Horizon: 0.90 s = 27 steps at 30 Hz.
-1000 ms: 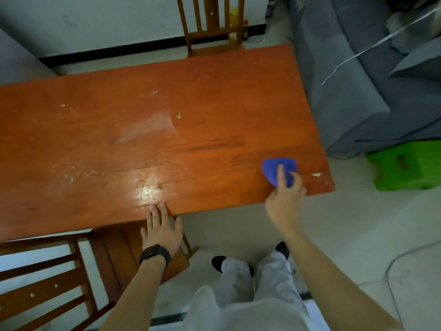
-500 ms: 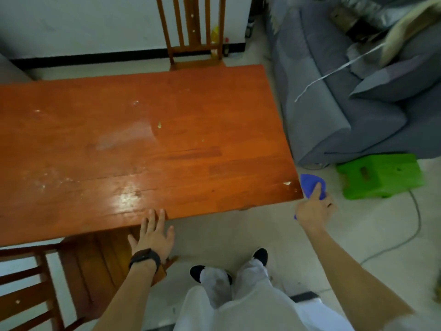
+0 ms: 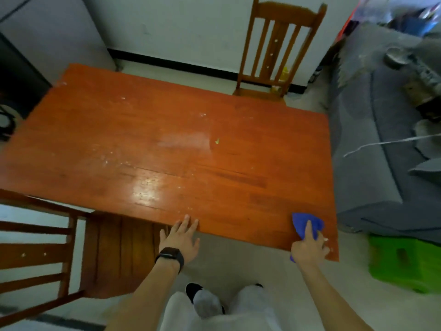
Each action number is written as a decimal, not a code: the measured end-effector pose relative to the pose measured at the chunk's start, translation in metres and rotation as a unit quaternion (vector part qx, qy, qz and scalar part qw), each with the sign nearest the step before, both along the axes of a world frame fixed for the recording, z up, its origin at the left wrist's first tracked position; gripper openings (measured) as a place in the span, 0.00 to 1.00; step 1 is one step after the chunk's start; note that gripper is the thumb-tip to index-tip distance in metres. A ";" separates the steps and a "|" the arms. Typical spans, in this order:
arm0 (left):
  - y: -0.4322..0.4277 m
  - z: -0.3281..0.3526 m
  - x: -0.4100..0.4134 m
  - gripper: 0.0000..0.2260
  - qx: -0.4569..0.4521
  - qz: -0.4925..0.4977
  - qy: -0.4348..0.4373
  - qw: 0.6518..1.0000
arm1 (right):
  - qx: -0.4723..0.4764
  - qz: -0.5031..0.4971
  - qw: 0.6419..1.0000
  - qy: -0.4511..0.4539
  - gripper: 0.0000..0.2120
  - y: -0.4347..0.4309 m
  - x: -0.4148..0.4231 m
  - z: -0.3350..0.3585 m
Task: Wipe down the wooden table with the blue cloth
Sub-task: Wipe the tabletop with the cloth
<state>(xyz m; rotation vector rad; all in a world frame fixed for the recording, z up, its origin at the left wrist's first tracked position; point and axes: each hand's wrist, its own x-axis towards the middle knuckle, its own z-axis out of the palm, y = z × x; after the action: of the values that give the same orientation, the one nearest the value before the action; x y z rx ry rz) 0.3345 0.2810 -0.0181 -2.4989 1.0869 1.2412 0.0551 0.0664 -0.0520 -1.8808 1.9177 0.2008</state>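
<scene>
The wooden table [image 3: 181, 149] is reddish orange and fills the middle of the view, with pale smears and crumbs across its centre and left. The blue cloth [image 3: 303, 222] lies on the table's near right corner. My right hand [image 3: 309, 248] grips the cloth, index finger stretched forward on top of it, and a bit of cloth shows below the hand. My left hand [image 3: 181, 237], a black watch on its wrist, rests flat with straight fingers on the table's near edge.
A wooden chair [image 3: 78, 254] is tucked under the near left side and another chair [image 3: 274, 51] stands at the far side. A grey sofa [image 3: 372, 149] runs along the right, with a green stool [image 3: 403, 263] beside the table corner. Small white crumbs [image 3: 327, 244] lie by the cloth.
Half a second ago my right hand held the cloth off the table's right end, over the floor; now it is back on the near right corner. My head has turned left.
</scene>
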 end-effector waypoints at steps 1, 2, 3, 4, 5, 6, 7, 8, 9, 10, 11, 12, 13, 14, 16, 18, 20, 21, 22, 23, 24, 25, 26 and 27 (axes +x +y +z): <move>-0.002 0.002 0.002 0.27 -0.012 0.000 -0.006 1.000 | -0.006 0.001 1.000 -0.007 0.36 -0.008 0.008 0.005; -0.004 0.004 0.004 0.26 -0.027 0.006 -0.014 1.000 | -0.034 0.040 0.998 -0.025 0.35 -0.013 0.021 0.010; -0.007 0.005 0.008 0.24 -0.045 0.018 -0.020 0.999 | -0.066 0.103 0.991 -0.056 0.32 -0.014 0.039 0.014; -0.011 0.007 0.014 0.23 -0.060 0.033 -0.023 0.997 | -0.085 0.168 0.979 -0.083 0.31 -0.012 0.057 0.014; -0.016 0.009 0.020 0.23 -0.073 0.049 -0.025 0.996 | -0.091 0.221 0.966 -0.100 0.30 -0.012 0.078 0.014; -0.020 0.010 0.026 0.22 -0.084 0.061 -0.028 0.994 | -0.082 0.254 0.956 -0.122 0.30 -0.013 0.099 0.015; -0.024 0.011 0.032 0.22 -0.093 0.071 -0.033 0.993 | -0.069 0.268 0.950 -0.143 0.30 -0.016 0.119 0.015; -0.029 0.011 0.040 0.22 -0.097 0.083 -0.038 0.991 | -0.053 0.271 0.948 -0.156 0.30 -0.023 0.139 0.013; -0.033 0.010 0.049 0.22 -0.101 0.099 -0.044 0.989 | -0.040 0.270 0.948 -0.165 0.30 -0.034 0.159 0.010; -0.037 0.009 0.058 0.24 -0.102 0.117 -0.050 0.987 | -0.031 0.266 0.948 -0.173 0.30 -0.049 0.177 0.007; -0.041 0.008 0.068 0.25 -0.099 0.135 -0.057 0.984 | -0.028 0.262 0.947 -0.183 0.30 -0.067 0.194 0.003; -0.046 0.006 0.080 0.27 -0.092 0.150 -0.064 0.982 | -0.028 0.245 0.949 -0.195 0.30 -0.087 0.211 0.002; -0.051 0.004 0.093 0.29 -0.085 0.163 -0.071 0.980 | -0.032 0.216 0.953 -0.208 0.30 -0.110 0.225 0.002; -0.056 0.002 0.105 0.30 -0.075 0.177 -0.077 0.978 | -0.042 0.182 0.958 -0.217 0.30 -0.134 0.239 0.004; -0.066 -0.001 0.130 0.33 -0.057 0.197 -0.091 0.975 | -0.068 0.109 0.967 -0.221 0.29 -0.182 0.260 0.006; -0.076 -0.006 0.153 0.34 -0.039 0.210 -0.096 0.972 | -0.085 0.068 0.971 -0.215 0.29 -0.225 0.274 0.005; -0.087 -0.009 0.172 0.33 -0.017 0.223 -0.088 0.971 | -0.080 0.057 0.971 -0.216 0.29 -0.259 0.291 -0.003; -0.093 -0.012 0.179 0.33 -0.007 0.228 -0.078 0.971 | -0.074 0.052 0.972 -0.215 0.29 -0.273 0.300 -0.008; -0.098 -0.014 0.183 0.33 0.002 0.231 -0.071 0.970 | -0.073 0.051 0.973 -0.212 0.28 -0.284 0.311 -0.013; -0.101 -0.016 0.184 0.33 0.009 0.233 -0.071 0.970 | -0.078 0.053 0.974 -0.204 0.28 -0.292 0.324 -0.018; -0.103 -0.017 0.183 0.34 0.015 0.236 -0.072 0.969 | -0.084 0.055 0.975 -0.198 0.29 -0.298 0.338 -0.020; -0.104 -0.018 0.183 0.34 0.021 0.241 -0.072 0.968 | -0.086 0.057 0.975 -0.195 0.29 -0.303 0.358 -0.022; -0.104 -0.017 0.183 0.35 0.026 0.243 -0.069 0.967 | -0.084 0.067 0.974 -0.199 0.30 -0.305 0.377 -0.023; -0.103 -0.016 0.182 0.35 0.033 0.243 -0.064 0.967 | -0.077 0.093 0.971 -0.206 0.31 -0.304 0.398 -0.022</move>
<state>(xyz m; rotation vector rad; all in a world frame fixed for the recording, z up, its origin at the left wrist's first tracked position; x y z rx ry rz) 0.5163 0.1776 -0.0345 -2.8428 0.4031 1.1668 0.4530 -0.2372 -0.0742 -2.0114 1.5153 -0.2733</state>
